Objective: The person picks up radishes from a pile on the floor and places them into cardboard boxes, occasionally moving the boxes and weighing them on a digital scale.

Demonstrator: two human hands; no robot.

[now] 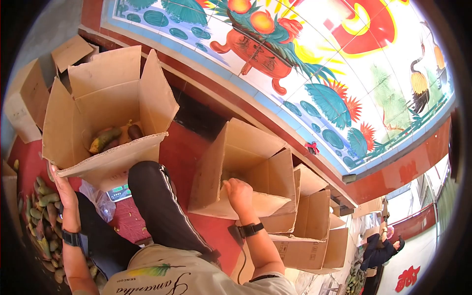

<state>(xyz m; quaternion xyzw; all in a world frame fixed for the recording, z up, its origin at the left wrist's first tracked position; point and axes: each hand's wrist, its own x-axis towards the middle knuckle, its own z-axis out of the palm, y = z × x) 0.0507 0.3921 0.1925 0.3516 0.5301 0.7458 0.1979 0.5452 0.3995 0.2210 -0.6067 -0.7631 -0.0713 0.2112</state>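
A tall open cardboard box (105, 86) stands at the left, with several oblong green and brownish fruits (105, 140) at its bottom. My left hand (65, 189) is at this box's near left corner, fingers on the flap edge and partly hidden by it. Under the box's front side shows the lit display of a green and white scale (119, 192). To the right, my right hand (239, 195) is closed over the near edge of a second open cardboard box (216, 162). Little of this box's floor shows.
A pile of similar fruits (46, 221) lies at the far left, beside a clear plastic bag (101, 204). More open cardboard boxes (312, 216) line the wall at right. A cable (241, 263) hangs near my right forearm. Another person (381, 250) sits farther off.
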